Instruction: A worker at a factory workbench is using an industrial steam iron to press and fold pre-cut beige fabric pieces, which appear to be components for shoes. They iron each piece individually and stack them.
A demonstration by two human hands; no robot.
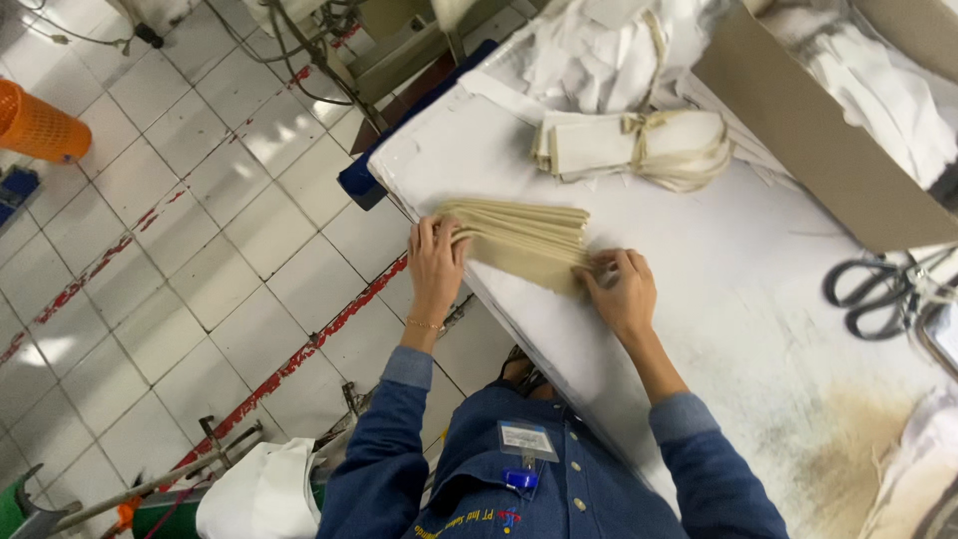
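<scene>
A stack of cream fabric pieces (524, 240) lies fanned near the edge of a white work table (699, 299). My left hand (436, 265) presses against the stack's left end at the table edge, fingers curled onto the top layers. My right hand (621, 291) rests on the stack's right end, fingers bent over the cloth edges. Both arms wear blue denim sleeves. Farther back on the table sits a second bundle of cream pieces (639, 145), tied with a fabric strip.
Black-handled scissors (878, 289) lie at the table's right. A flat brown cardboard sheet (808, 130) leans beside heaped white cloth (589, 50). The white tiled floor (200, 250) has red line marks; an orange basket (35, 125) stands far left.
</scene>
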